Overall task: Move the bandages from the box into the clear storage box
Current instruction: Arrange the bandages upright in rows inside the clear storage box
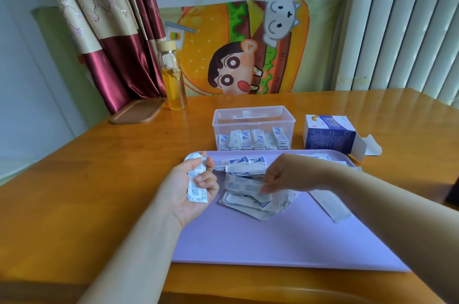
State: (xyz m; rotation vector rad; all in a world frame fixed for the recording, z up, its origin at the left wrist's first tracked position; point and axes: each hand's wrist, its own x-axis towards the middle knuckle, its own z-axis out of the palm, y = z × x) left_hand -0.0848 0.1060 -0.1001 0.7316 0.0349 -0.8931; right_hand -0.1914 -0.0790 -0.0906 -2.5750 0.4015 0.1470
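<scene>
The left hand [183, 192], centre-left, palm up, its grip curled round a small stack [196, 181] of bandages. The right hand [283, 174], mid-frame, grip nearly closed, fingertips pinching the top bandage [244, 185] of the loose pile [248, 202] on the purple mat [273, 241]. Above the mat, the clear box [253, 117] already has bandages standing in a row; the opened carton [327, 135] lies just right of it on the tabletop [99, 167].

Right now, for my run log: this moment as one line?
left hand: holds bandage stack | right hand: pinches loose bandage on purple mat | clear storage box: partly filled | cardboard box: open
</scene>
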